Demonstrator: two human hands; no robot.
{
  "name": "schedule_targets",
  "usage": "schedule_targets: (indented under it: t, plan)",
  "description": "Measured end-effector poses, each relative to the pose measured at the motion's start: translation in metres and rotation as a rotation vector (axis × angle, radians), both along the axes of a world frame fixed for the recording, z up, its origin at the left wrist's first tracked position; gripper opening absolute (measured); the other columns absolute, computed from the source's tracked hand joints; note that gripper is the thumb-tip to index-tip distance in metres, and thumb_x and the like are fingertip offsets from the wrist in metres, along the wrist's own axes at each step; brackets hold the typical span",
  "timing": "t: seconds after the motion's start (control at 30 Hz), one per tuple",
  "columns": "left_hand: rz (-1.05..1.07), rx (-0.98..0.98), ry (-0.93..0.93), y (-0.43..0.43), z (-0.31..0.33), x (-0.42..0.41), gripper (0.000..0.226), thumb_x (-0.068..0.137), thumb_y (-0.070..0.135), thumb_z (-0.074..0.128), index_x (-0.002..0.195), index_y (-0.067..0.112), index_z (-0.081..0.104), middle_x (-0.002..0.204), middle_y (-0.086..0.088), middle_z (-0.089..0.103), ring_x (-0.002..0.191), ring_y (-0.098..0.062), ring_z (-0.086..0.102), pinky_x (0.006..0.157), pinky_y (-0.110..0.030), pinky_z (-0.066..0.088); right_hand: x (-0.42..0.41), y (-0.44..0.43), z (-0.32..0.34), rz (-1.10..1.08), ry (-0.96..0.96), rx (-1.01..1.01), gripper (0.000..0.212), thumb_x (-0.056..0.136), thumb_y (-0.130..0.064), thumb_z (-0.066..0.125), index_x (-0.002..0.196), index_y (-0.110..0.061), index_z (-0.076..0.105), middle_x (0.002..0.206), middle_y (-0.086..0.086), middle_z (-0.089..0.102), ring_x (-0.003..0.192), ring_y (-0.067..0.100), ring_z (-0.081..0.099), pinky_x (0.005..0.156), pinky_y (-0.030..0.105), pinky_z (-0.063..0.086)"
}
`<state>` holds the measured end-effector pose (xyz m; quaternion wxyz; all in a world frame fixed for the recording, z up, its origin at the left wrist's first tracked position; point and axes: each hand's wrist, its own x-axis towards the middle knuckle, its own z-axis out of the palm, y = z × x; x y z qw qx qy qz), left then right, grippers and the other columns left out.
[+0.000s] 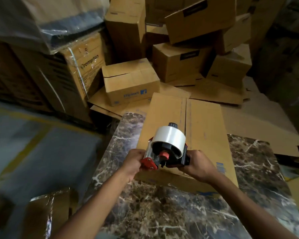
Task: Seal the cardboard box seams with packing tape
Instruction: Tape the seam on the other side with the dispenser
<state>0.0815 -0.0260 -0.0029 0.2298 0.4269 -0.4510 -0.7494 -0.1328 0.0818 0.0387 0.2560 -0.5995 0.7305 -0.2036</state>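
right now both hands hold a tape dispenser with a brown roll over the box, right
Not brown: the head view shows a white roll. The left hand and right hand do hold the tape dispenser over the box.

A marble-patterned table top (162,213) is filling the lower middle. Beyond its far left corner a small printed carton (131,83) is sitting on flattened cardboard sheets (214,94). A Crompton carton (86,66) is standing further left under plastic wrap (47,23), and a heap of brown cartons (188,40) is leaning behind. A glossy-taped box (48,213) is sitting off the near left corner, beside grey floor (41,144).
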Motion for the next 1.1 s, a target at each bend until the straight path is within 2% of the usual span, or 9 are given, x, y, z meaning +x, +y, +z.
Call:
schedule_targets:
  t: [0.13, 0.27, 0.37, 0.47, 0.6, 0.77, 0.9, 1.03, 1.1]
  plan:
    - [0.016, -0.199, -0.156, -0.016, -0.009, 0.027, 0.028, 0.099, 0.004, 0.050, 0.078, 0.006, 0.068, 0.065, -0.018, 0.070, 0.044, -0.024, 0.064, 0.037, -0.025, 0.044, 0.021, -0.021, 0.000, 0.054, 0.026, 0.003, 0.025, 0.080, -0.030, 0.071, 0.069, -0.009, 0.063, 0.061, 0.015, 0.062, 0.047, 0.016, 0.045, 0.047, 0.029, 0.031]
    - [0.046, -0.316, -0.252, -0.034, -0.017, 0.043, 0.032, 0.101, 0.016, 0.050, 0.076, -0.001, 0.061, 0.057, -0.027, 0.063, 0.036, -0.025, 0.056, 0.037, -0.026, 0.040, 0.035, -0.035, 0.000, 0.080, 0.084, -0.011, 0.022, 0.078, -0.027, 0.069, 0.066, -0.011, 0.060, 0.059, 0.012, 0.060, 0.047, 0.017, 0.045, 0.047, 0.030, 0.031]
    - [0.141, -0.332, -0.310, -0.053, -0.025, 0.062, 0.034, 0.099, 0.010, 0.050, 0.067, 0.005, 0.063, 0.048, -0.013, 0.060, 0.032, -0.020, 0.052, 0.033, -0.018, 0.035, 0.029, -0.037, -0.003, 0.075, 0.104, -0.017, 0.022, 0.078, -0.025, 0.070, 0.064, -0.010, 0.060, 0.057, 0.011, 0.061, 0.048, 0.023, 0.051, 0.046, 0.029, 0.033]
    - [0.160, -0.283, -0.311, -0.071, -0.033, 0.081, 0.032, 0.099, 0.003, 0.046, 0.071, 0.006, 0.063, 0.049, -0.009, 0.059, 0.030, -0.018, 0.049, 0.033, -0.017, 0.033, 0.016, -0.035, -0.005, 0.064, 0.081, -0.010, 0.022, 0.079, -0.022, 0.071, 0.064, -0.009, 0.061, 0.057, 0.011, 0.062, 0.049, 0.028, 0.055, 0.045, 0.031, 0.035]
    - [0.110, -0.295, -0.299, -0.072, -0.046, 0.081, 0.032, 0.102, 0.004, 0.043, 0.075, 0.004, 0.062, 0.048, -0.006, 0.058, 0.029, -0.017, 0.049, 0.033, -0.017, 0.035, 0.014, -0.038, -0.013, 0.084, 0.146, 0.015, 0.032, 0.076, -0.039, 0.071, 0.062, -0.013, 0.059, 0.053, 0.010, 0.059, 0.045, 0.022, 0.054, 0.043, 0.029, 0.034]
    - [0.105, -0.306, -0.238, -0.067, -0.066, 0.083, 0.030, 0.101, 0.004, 0.044, 0.080, 0.004, 0.065, 0.051, -0.008, 0.059, 0.030, -0.018, 0.049, 0.033, -0.020, 0.037, 0.016, -0.036, -0.022, 0.064, 0.129, 0.011, 0.050, 0.067, -0.067, 0.070, 0.055, -0.021, 0.055, 0.043, 0.000, 0.051, 0.037, 0.008, 0.043, 0.038, 0.021, 0.028]
    - [0.114, -0.373, -0.206, -0.061, -0.078, 0.087, 0.027, 0.100, 0.008, 0.049, 0.083, 0.011, 0.071, 0.054, -0.007, 0.063, 0.033, -0.022, 0.052, 0.037, -0.022, 0.040, 0.015, -0.032, -0.027, 0.079, 0.153, 0.013, 0.052, 0.070, -0.067, 0.070, 0.059, -0.017, 0.058, 0.044, 0.000, 0.051, 0.036, 0.007, 0.040, 0.039, 0.020, 0.025]
    - [0.124, -0.414, -0.183, -0.050, -0.089, 0.090, 0.026, 0.100, 0.014, 0.052, 0.085, 0.016, 0.072, 0.058, -0.008, 0.065, 0.037, -0.021, 0.053, 0.037, -0.025, 0.043, 0.015, -0.029, -0.029, 0.090, 0.185, 0.017, 0.059, 0.067, -0.069, 0.062, 0.059, -0.011, 0.057, 0.044, 0.001, 0.047, 0.038, 0.011, 0.035, 0.042, 0.027, 0.023]
    - [0.130, -0.433, -0.176, -0.047, -0.094, 0.090, 0.024, 0.100, 0.017, 0.052, 0.087, 0.016, 0.072, 0.059, -0.007, 0.065, 0.037, -0.020, 0.054, 0.038, -0.024, 0.042, 0.015, -0.028, -0.032, 0.100, 0.205, 0.038, 0.053, 0.072, -0.058, 0.072, 0.062, -0.008, 0.059, 0.048, 0.006, 0.053, 0.041, 0.017, 0.040, 0.044, 0.031, 0.025]
